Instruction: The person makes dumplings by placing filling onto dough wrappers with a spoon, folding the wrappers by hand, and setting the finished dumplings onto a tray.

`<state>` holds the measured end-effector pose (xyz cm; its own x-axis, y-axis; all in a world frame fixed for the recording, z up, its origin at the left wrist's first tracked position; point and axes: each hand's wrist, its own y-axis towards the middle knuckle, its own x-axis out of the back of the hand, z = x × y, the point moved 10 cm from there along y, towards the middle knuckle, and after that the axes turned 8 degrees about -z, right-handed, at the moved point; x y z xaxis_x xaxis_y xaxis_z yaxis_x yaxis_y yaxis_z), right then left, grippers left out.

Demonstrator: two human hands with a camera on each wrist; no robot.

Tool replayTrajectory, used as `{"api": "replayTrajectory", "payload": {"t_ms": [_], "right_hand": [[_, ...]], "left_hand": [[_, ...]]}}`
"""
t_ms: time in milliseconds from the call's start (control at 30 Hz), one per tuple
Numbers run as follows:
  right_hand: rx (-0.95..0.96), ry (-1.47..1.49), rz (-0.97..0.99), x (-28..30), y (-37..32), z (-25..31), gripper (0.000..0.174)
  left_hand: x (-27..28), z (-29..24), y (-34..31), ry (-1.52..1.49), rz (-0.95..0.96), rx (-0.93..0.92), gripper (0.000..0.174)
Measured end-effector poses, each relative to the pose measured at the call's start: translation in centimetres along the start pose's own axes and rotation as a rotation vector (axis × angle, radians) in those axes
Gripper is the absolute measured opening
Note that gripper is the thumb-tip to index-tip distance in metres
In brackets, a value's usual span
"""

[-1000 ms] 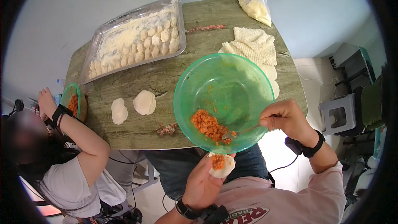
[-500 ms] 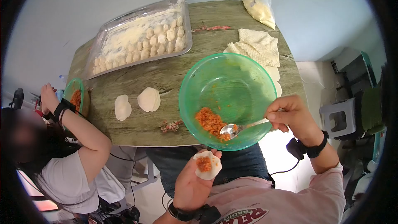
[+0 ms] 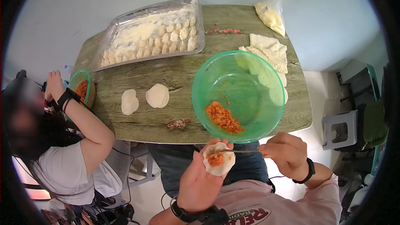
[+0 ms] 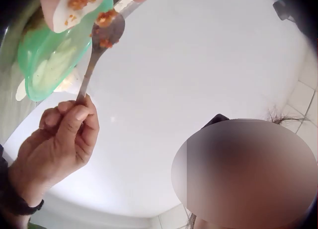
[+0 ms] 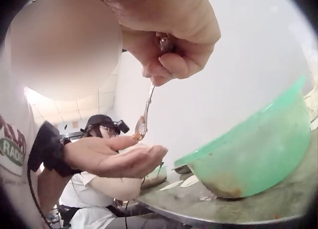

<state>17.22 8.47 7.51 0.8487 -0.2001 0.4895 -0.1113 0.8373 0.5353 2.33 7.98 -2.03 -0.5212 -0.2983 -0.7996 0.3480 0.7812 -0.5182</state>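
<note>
While the bowl (image 3: 246,100) is standing at the near edge of the table (image 3: 177,71), the left hand (image 3: 202,181) and right hand (image 3: 286,152) are working just outside that edge, above the jeans (image 3: 166,160). Wood is showing between the tray (image 3: 146,59) and the wrapper stack (image 3: 157,96), and another person's arm (image 3: 92,118) is crossing the left corner. To the bowl's right, the cloth (image 3: 271,53) is lying near the far edge.

Palm up, the left hand is keeping its fingers loosely extended and is bearing a wrapper (image 3: 225,166), with orange filling (image 3: 215,159) sitting on it. The right hand is curling its fingers and pinching the handle of the spoon (image 3: 241,151), whose head is pointing leftward over the wrapper; contact there is hard to judge. More filling is lying inside the bowl's near-left side.

On the pink shirt (image 3: 287,198), an oval badge (image 3: 250,216) is showing "RADIO", with "RELA" partly readable above.
</note>
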Motion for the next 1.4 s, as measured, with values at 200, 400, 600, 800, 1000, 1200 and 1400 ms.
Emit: {"api": "replayTrajectory", "payload": {"t_ms": [200, 400, 600, 800, 1000, 1200, 1400], "right_hand": [[0.352, -0.172, 0.141, -1.0, -1.6, 2.0, 0.031], [0.402, -0.141, 0.075, 0.0, -1.6, 2.5, 0.033], [0.395, -0.137, 0.118, -0.1, -1.3, 2.5, 0.033], [0.355, -0.13, 0.083, 0.6, -0.7, 2.5, 0.032], [0.063, -0.182, -0.038, 2.8, 1.9, 1.2, 0.021], [-0.001, -0.234, -0.019, 1.2, 2.9, -0.6, 0.015], [-0.076, -0.25, -0.055, 1.7, 2.5, -1.3, 0.015]], "left_hand": [[-0.3, -0.5, 0.2, -0.019, -0.023, -0.007, 0.059], [-0.3, -0.7, 0.6, -0.036, -0.029, -0.012, 0.058], [-0.3, -0.7, 0.8, -0.007, -0.043, -0.035, 0.056], [0.0, -0.5, 1.3, -0.025, -0.018, -0.043, 0.053], [2.6, -2.2, 0.9, 0.073, -0.072, -0.224, 0.048], [2.0, -1.1, 2.3, 0.148, 0.083, -0.069, 0.047], [1.9, 0.4, 2.9, 0.012, 0.081, 0.013, 0.043]]}}
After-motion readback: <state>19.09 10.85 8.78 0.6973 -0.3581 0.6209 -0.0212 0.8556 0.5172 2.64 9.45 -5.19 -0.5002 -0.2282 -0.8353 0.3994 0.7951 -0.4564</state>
